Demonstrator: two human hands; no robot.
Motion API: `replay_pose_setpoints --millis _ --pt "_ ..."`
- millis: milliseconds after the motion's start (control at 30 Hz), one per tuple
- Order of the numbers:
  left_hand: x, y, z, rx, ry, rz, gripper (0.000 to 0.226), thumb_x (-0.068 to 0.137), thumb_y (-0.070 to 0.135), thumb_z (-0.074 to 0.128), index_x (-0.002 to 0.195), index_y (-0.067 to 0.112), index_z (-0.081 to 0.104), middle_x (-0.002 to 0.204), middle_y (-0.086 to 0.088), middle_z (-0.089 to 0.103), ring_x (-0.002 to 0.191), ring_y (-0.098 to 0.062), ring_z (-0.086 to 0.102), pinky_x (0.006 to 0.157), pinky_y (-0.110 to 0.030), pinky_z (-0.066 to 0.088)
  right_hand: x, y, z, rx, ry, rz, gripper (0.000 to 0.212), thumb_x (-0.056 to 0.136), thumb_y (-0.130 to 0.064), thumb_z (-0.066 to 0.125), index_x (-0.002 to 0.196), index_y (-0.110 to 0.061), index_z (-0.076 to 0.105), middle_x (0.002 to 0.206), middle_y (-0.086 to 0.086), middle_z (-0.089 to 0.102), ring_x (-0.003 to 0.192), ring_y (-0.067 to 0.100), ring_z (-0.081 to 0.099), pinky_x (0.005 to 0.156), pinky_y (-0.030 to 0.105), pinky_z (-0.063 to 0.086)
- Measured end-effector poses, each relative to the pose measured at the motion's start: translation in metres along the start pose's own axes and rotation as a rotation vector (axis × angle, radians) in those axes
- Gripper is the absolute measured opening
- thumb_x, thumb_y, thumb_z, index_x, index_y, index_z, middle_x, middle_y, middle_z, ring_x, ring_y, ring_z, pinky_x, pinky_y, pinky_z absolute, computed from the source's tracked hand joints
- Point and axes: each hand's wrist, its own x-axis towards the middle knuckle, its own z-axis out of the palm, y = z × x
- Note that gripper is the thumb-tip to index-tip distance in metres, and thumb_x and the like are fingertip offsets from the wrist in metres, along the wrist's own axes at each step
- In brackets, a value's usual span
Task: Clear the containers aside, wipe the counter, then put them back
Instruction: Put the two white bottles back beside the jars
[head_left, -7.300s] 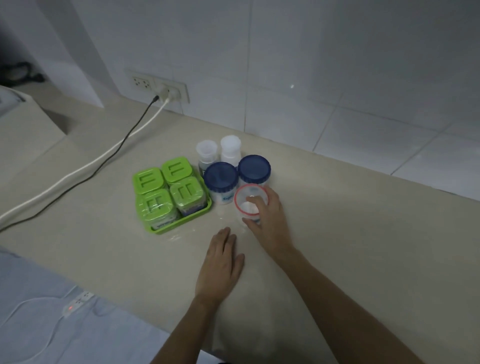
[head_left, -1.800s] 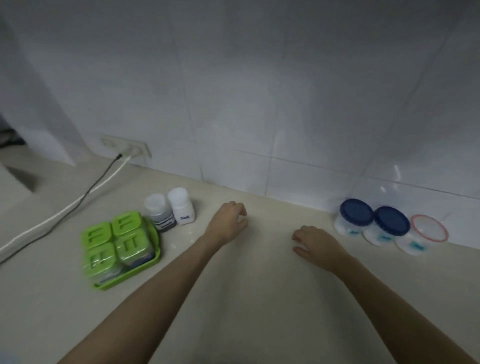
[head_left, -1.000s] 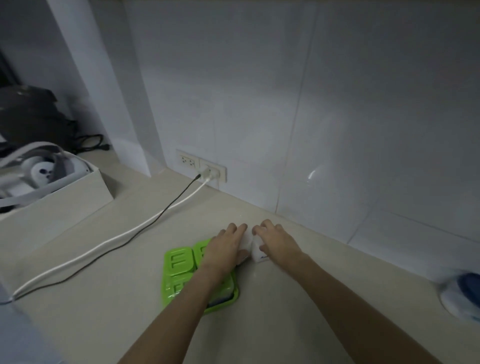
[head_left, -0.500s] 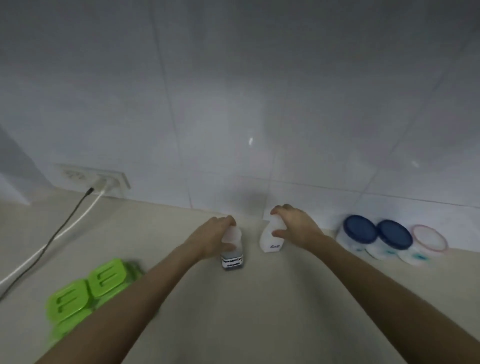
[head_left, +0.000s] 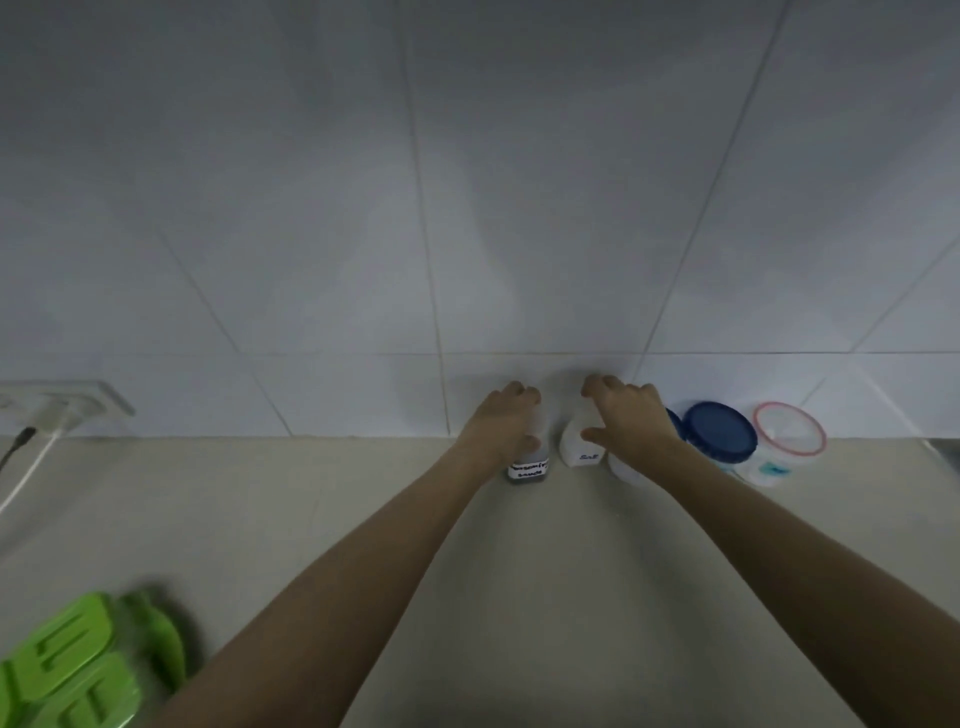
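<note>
Two small bottles stand on the beige counter (head_left: 545, 545) close to the tiled wall. My left hand (head_left: 506, 423) wraps the dark-contents bottle with a handwritten label (head_left: 529, 469). My right hand (head_left: 626, 423) grips the white bottle (head_left: 579, 451) beside it, fingers over its top. To the right stand two blue-lidded jars (head_left: 719, 434), one mostly hidden behind my right wrist, and a red-rimmed clear tub (head_left: 788, 436). The green tray of green-lidded boxes (head_left: 78, 670) lies at the lower left, blurred.
A wall socket (head_left: 57, 402) with a plug, a white cable (head_left: 26, 475) and a dark cable sits at the far left. The tiled wall (head_left: 467, 208) rises right behind the bottles. A metal edge shows at the far right.
Both hands took the two small bottles from beside the green tray and carried them rightward to the wall, next to the blue-lidded jars. The bottles now rest on the counter.
</note>
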Motion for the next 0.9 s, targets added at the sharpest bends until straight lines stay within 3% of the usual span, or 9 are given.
replay_pose_setpoints --millis 300,533,633,700,767,833,900 --pt "0.010 0.010 0.023 -0.238 0.201 -0.028 0.047 0.083 0.007 0.064 0.127 0.009 0.048 0.131 -0.018 0.039 0.116 -0.037 0.044 0.097 -0.047 0.044 0.000 0.007 0.007 0.172 0.054 0.061 0.054 0.082 -0.019 0.068 0.129 -0.007 0.044 0.130 0.020 0.041 0.105 0.038 0.052 0.088 0.045 0.048" --pt "0.015 0.013 0.024 -0.161 0.206 -0.020 0.052 0.082 0.010 0.064 0.131 0.011 0.046 0.126 -0.016 0.041 0.106 -0.035 0.050 0.089 -0.038 0.042 -0.005 0.012 0.007 0.170 0.050 0.092 0.051 0.083 -0.022 0.067 0.125 -0.003 0.044 0.126 0.020 0.045 0.106 0.038 0.052 0.087 0.044 0.047" --pt "0.003 0.010 0.020 -0.142 0.224 -0.009 0.056 0.084 0.018 0.063 0.135 0.010 0.042 0.124 -0.018 0.042 0.104 -0.034 0.052 0.088 -0.037 0.043 -0.018 0.015 0.008 0.166 0.201 0.104 0.047 0.079 -0.016 0.070 0.120 -0.002 0.051 0.125 0.022 0.049 0.103 0.040 0.053 0.085 0.047 0.049" --pt "-0.014 0.003 0.015 -0.122 0.262 -0.012 0.046 0.085 0.015 0.060 0.129 0.006 0.047 0.119 -0.020 0.045 0.100 -0.037 0.055 0.085 -0.038 0.045 -0.036 0.011 0.013 0.184 0.360 0.072 0.039 0.074 -0.009 0.072 0.109 -0.001 0.058 0.114 0.022 0.056 0.095 0.041 0.057 0.077 0.047 0.051" --pt "-0.040 -0.011 0.014 -0.102 0.260 -0.050 0.035 0.088 0.012 0.056 0.121 0.002 0.051 0.117 -0.021 0.048 0.100 -0.037 0.055 0.085 -0.039 0.044 -0.060 -0.001 0.024 0.194 0.408 0.037 0.033 0.071 -0.006 0.073 0.102 -0.003 0.060 0.102 0.019 0.060 0.086 0.038 0.058 0.069 0.044 0.050" --pt "-0.072 -0.028 0.021 -0.080 0.248 -0.081 0.026 0.089 0.012 0.053 0.113 0.001 0.054 0.113 -0.022 0.051 0.098 -0.038 0.056 0.084 -0.039 0.042 -0.082 -0.017 0.040 0.213 0.358 -0.035 0.029 0.072 -0.007 0.072 0.098 -0.005 0.061 0.095 0.016 0.060 0.081 0.036 0.058 0.067 0.041 0.049" --pt "-0.109 -0.047 0.029 -0.062 0.205 -0.134 0.025 0.090 0.014 0.052 0.111 0.002 0.055 0.111 -0.021 0.053 0.099 -0.037 0.055 0.084 -0.038 0.041 -0.099 -0.036 0.054 0.210 0.181 -0.122 0.024 0.078 -0.014 0.067 0.100 -0.007 0.061 0.098 0.014 0.060 0.087 0.036 0.058 0.074 0.041 0.048"
